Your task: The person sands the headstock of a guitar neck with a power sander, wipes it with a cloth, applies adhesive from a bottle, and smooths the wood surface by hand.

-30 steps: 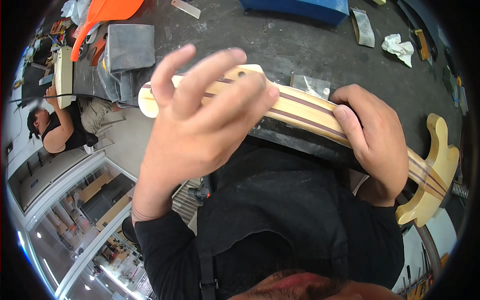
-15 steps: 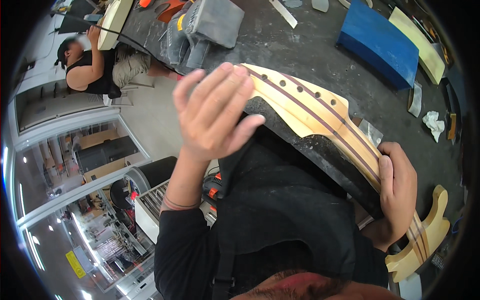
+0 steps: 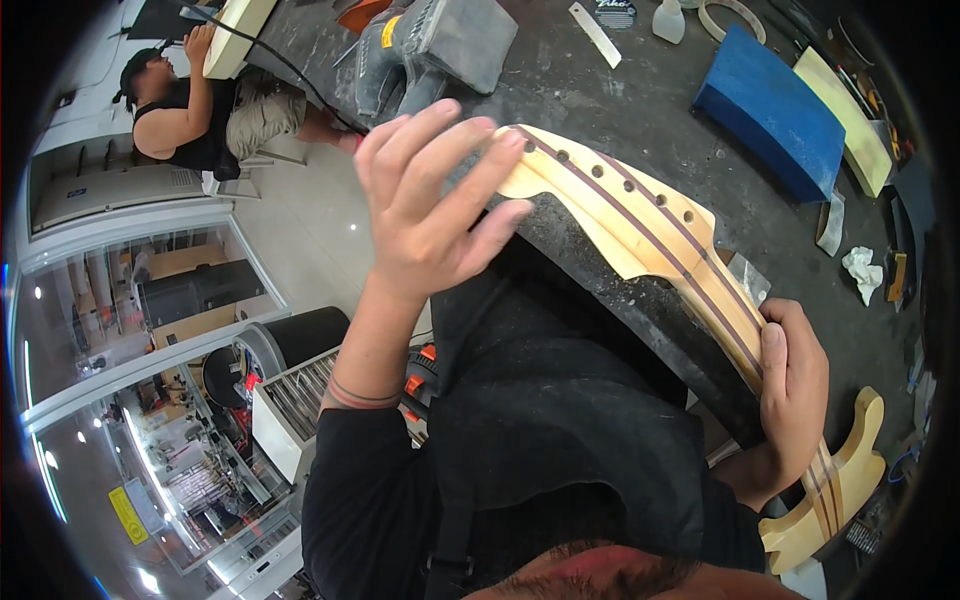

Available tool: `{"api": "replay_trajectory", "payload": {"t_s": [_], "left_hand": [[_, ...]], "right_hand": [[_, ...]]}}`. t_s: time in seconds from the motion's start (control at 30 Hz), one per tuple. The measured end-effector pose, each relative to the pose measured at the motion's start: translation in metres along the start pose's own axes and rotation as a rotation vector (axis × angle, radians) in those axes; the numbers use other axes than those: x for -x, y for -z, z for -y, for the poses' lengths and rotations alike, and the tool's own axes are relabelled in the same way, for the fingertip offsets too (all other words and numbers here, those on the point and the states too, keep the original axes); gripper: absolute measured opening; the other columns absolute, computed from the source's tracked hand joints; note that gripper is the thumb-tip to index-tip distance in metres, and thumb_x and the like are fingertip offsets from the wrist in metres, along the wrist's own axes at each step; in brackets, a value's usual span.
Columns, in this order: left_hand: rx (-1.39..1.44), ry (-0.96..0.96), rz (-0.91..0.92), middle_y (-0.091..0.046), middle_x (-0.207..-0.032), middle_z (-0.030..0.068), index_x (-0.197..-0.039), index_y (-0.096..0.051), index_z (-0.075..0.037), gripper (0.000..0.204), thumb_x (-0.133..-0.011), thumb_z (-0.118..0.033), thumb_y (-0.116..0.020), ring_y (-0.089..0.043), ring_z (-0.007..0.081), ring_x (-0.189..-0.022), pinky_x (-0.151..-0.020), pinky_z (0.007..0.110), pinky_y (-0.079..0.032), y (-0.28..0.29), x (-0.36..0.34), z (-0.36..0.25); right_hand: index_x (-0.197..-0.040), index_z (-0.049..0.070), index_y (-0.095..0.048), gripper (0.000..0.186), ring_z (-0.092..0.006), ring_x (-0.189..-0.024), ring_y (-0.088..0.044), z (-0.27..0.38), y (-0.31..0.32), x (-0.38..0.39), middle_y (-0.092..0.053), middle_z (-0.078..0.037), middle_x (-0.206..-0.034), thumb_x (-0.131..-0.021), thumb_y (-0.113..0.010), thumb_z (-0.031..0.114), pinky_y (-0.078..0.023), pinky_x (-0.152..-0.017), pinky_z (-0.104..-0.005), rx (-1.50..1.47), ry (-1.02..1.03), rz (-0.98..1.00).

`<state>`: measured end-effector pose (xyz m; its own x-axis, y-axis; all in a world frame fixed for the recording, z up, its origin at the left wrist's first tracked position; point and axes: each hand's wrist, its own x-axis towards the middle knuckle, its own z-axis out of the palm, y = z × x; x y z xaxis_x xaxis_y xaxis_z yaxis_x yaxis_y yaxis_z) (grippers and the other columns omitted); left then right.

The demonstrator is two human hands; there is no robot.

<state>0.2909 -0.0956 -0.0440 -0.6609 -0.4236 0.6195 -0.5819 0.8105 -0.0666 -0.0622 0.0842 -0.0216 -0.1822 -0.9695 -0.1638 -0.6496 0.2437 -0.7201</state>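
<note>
A pale wooden guitar (image 3: 600, 215) with dark lengthwise stripes lies slantwise over the dark bench edge. Its headstock has several round holes along one side and points to the upper left. The pale body (image 3: 845, 480) shows at the lower right, partly cut off by my arm and the frame's dark rim. My right hand (image 3: 797, 385) wraps round the neck, thumb on top. At the headstock's end is my left hand (image 3: 425, 205), fingers spread and slightly bent. The index fingertip overlaps the tip of the wood; whether it presses on it I cannot tell.
On the dark workbench (image 3: 600, 110) are a grey power sander (image 3: 450, 45), a blue curved block (image 3: 770, 115), a pale yellow block (image 3: 845, 120), a metal strip (image 3: 597, 35) and crumpled white paper (image 3: 862, 272). A cable crosses the upper left, near another person (image 3: 185, 110) seated there.
The fingers of my left hand have spread wider, and some fingertips have come off the headstock. My right hand keeps its grip on the neck. The whole view has shifted slightly.
</note>
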Motion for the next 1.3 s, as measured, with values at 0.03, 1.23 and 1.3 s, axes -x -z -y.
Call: {"api": "replay_trajectory", "payload": {"t_s": [0.03, 1.23, 1.3], "left_hand": [[-0.019, 0.016, -0.011, -0.073, -0.133, 0.0081, -0.128, -0.083, -0.01, 0.049, -0.092, -0.042, -0.081, -0.063, 0.0334, -0.131, -0.111, 0.048, -0.044, 0.001, 0.001, 0.003], [0.473, -0.516, 0.469, -0.069, -0.146, 0.0215, -0.158, -0.06, -0.006, 0.056, -0.104, -0.013, -0.072, -0.065, 0.0412, -0.136, -0.118, 0.05, -0.049, -0.051, -0.107, -0.258], [0.492, -0.477, 0.494, -0.069, -0.146, 0.021, -0.16, -0.059, -0.008, 0.057, -0.105, -0.016, -0.071, -0.066, 0.0415, -0.133, -0.114, 0.05, -0.05, -0.052, -0.109, -0.261]], "right_hand": [[-0.11, 0.0, -0.067, 0.021, -0.0352, -0.078, -0.063, 0.001, 0.002, 0.002, -0.063, -0.019, -0.089, -0.11, -0.055, 0.018, -0.051, -0.077, -0.0401, -0.003, -0.034, 0.009], [-0.172, 0.01, -0.04, 0.075, -0.0362, -0.17, -0.024, -0.126, 0.031, 0.261, -0.028, -0.019, -0.182, -0.115, -0.045, 0.058, -0.018, -0.138, -0.052, 0.622, -0.447, -0.566], [-0.172, 0.011, -0.041, 0.074, -0.0351, -0.17, -0.025, -0.11, 0.015, 0.255, -0.029, -0.019, -0.182, -0.114, -0.046, 0.058, -0.019, -0.137, -0.0548, 0.433, -0.271, -0.557]]}}
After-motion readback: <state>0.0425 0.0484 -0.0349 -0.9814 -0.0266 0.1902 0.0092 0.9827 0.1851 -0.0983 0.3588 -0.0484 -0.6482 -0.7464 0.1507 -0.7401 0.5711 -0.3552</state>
